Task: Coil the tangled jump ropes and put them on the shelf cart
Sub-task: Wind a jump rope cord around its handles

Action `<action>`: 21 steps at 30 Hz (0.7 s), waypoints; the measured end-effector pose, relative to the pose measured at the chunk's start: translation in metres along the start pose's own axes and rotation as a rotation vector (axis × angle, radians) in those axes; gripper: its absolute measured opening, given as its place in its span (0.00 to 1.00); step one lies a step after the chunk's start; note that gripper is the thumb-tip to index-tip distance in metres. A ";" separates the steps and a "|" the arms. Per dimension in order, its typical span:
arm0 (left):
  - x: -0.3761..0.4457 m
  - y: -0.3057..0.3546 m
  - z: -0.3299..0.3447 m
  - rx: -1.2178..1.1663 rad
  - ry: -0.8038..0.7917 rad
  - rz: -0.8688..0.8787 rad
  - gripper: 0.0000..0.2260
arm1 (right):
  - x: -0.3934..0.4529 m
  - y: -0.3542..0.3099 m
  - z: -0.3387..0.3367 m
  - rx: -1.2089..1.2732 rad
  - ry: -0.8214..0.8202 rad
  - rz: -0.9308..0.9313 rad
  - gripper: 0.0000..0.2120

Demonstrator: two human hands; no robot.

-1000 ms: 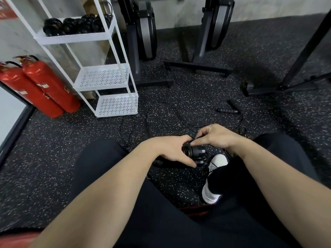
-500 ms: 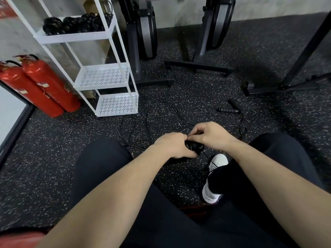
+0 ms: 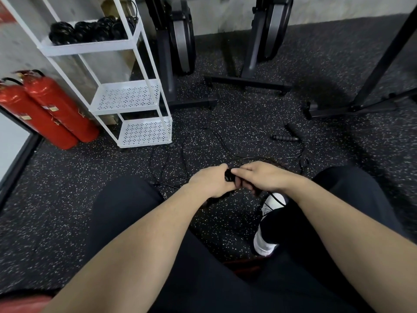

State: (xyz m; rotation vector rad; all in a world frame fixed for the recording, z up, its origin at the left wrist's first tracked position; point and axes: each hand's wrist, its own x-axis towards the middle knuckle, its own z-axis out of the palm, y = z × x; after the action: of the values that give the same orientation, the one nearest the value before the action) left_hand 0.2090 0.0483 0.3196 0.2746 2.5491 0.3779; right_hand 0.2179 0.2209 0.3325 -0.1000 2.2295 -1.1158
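A small black coil of jump rope (image 3: 229, 176) sits between my two hands, mostly hidden by them. My left hand (image 3: 211, 180) grips it from the left with curled fingers. My right hand (image 3: 259, 175) holds it from the right, and a strand of rope hangs from that hand past my white shoe. More thin black rope (image 3: 216, 141) lies tangled on the floor ahead, ending in two black handles (image 3: 285, 138). The white shelf cart (image 3: 135, 109) stands at the left, with several coiled black ropes (image 3: 90, 31) on its top shelf.
Two red fire extinguishers (image 3: 47, 109) lean left of the cart. Black exercise machines (image 3: 180, 41) and their floor bars (image 3: 248, 83) stand behind the rope. A dark stand base (image 3: 352, 109) lies at the right. My knees and white shoe (image 3: 267, 224) fill the foreground.
Both hands lifted slightly and closed together over the coil, which showed plainly a second ago and is now almost covered. A rope strand now trails from the right hand.
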 end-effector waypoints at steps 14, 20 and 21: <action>0.001 -0.012 -0.010 -0.600 0.046 -0.028 0.11 | 0.000 -0.003 -0.011 0.044 -0.022 0.017 0.21; -0.003 -0.010 -0.016 -0.842 -0.009 -0.072 0.11 | 0.001 -0.002 -0.014 0.140 -0.055 -0.002 0.20; -0.004 -0.010 -0.016 -0.894 -0.034 -0.085 0.12 | 0.001 -0.001 -0.015 0.133 -0.040 0.002 0.20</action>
State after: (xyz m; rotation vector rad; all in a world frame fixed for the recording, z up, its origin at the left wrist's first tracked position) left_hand 0.2025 0.0342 0.3314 -0.1643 2.0910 1.3808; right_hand 0.2089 0.2301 0.3395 -0.0632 2.1136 -1.2466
